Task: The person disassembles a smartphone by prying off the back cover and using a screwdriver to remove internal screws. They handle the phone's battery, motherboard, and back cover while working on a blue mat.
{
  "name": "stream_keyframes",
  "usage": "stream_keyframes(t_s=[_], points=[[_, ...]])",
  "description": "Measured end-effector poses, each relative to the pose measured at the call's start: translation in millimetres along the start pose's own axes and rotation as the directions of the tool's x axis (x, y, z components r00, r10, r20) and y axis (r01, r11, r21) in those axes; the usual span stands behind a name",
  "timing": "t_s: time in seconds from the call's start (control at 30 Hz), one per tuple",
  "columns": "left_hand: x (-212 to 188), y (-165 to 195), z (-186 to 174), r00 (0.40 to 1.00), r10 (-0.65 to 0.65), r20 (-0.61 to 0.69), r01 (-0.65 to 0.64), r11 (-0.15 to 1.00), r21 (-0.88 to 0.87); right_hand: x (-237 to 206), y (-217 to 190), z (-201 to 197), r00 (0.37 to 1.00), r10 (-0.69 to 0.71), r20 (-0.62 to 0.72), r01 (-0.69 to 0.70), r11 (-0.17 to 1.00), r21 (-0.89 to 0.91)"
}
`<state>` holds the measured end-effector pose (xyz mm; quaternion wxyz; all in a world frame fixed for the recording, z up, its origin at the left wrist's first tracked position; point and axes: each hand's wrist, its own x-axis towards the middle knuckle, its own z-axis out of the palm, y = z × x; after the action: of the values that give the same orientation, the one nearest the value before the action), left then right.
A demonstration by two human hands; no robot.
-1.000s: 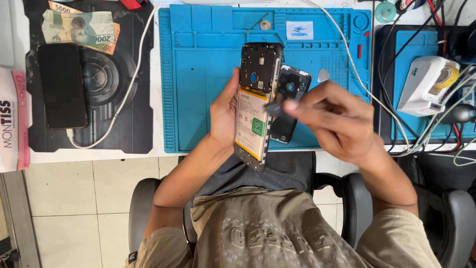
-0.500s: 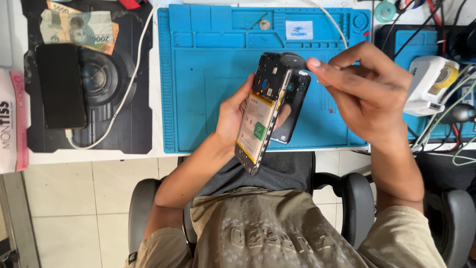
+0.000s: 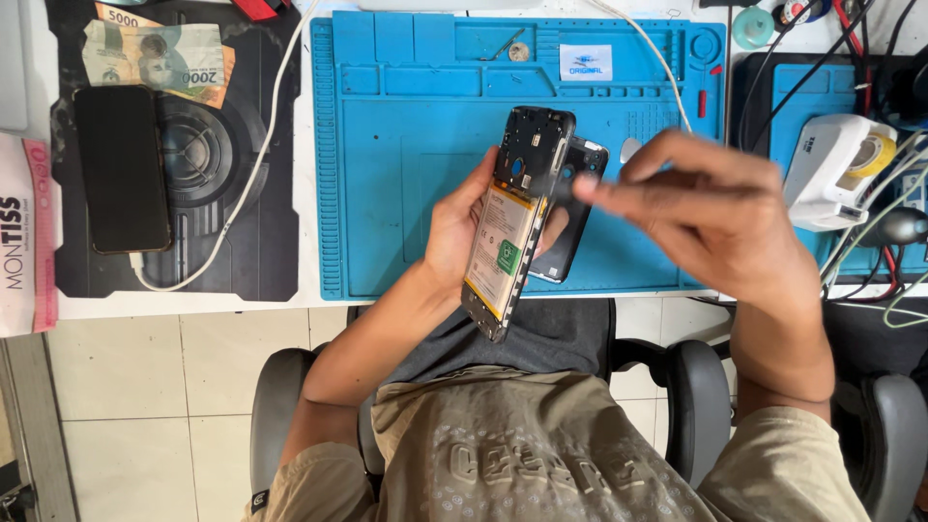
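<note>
Opened phone (image 3: pixel 512 222), back removed, held upright above blue mat (image 3: pixel 406 145) in left hand (image 3: pixel 459 227), fingers wrapped round it. Right hand (image 3: pixel 706 213), blurred, fingers pinched just right of phone's top; contents indeterminate.

A white and pink tissue pack (image 3: pixel 27 237) lies at the far left edge. A dark-screened phone (image 3: pixel 121 169) rests just beside it. A small white-and-blue label (image 3: pixel 585 62) sits on the blue mat (image 3: pixel 406 145).

opened phone (image 3: pixel 512 222) in left hand (image 3: pixel 454 227) fingers | back cover (image 3: pixel 570 208) just behind phone, below right hand (image 3: pixel 710 208) fingertips | work mat (image 3: pixel 406 145) under both hands
</note>
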<state>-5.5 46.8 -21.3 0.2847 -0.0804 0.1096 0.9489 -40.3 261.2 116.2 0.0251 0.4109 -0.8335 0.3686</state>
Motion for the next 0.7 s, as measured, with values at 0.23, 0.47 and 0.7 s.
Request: stream_keyframes(t_s=[0.23,0.47,0.7], points=[[-0.7,4.6,0.0,0.992,0.029,0.122,-0.036,0.998,0.060,-5.3,1.2,-0.5,0.999,0.033,0.004,-0.033,0.998,-0.051],[0.0,2.9,-0.6,0.969,0.049,0.242,-0.074,0.993,0.097,-6.3,2.8,-0.1,0.990,0.092,-0.103,-0.104,0.988,-0.118],[1.1,5.9,-8.6,1.000,0.016,0.006,-0.016,0.993,0.118,-8.4,11.0,-1.7,0.985,0.003,0.171,-0.021,0.995,0.100]])
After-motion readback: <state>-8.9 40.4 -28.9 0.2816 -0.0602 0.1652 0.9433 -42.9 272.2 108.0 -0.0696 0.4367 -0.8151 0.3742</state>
